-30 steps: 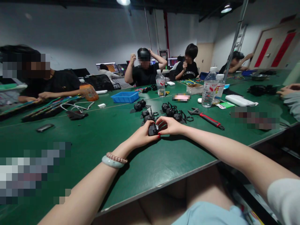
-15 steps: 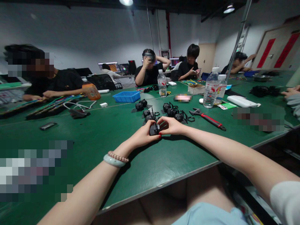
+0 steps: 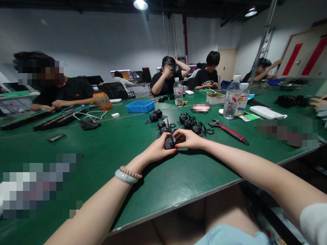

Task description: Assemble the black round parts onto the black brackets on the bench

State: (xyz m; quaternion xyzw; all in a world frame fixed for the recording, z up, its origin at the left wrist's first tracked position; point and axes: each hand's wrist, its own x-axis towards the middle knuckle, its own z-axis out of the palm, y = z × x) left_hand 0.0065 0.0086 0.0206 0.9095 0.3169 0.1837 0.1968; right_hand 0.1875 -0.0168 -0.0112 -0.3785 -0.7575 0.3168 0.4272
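Between my hands, just above the green table (image 3: 163, 180), is a black plastic fitting (image 3: 169, 143) with a flat plate on it. My left hand (image 3: 158, 148) is closed round its left side, thumb on top. From the right, my right hand (image 3: 190, 139) pinches the same part, its fingers curved and red nails showing. Just behind lie more black fittings (image 3: 187, 120) with plates, and a loose black ring (image 3: 210, 131). An adjustable wrench (image 3: 231, 132) with a red and black handle rests right of my right hand.
A blue tray (image 3: 140, 107) and a water bottle (image 3: 178, 93) stand beyond the parts. Larger bottles (image 3: 232, 98) are at the right, near a white power bank (image 3: 267, 112). A cable (image 3: 89, 115) lies at left. Several people sit around the table.
The whole view has shifted slightly. Both hands keep hold of the black fitting in nearly the same pose. Across the table, a person's hands have lowered.
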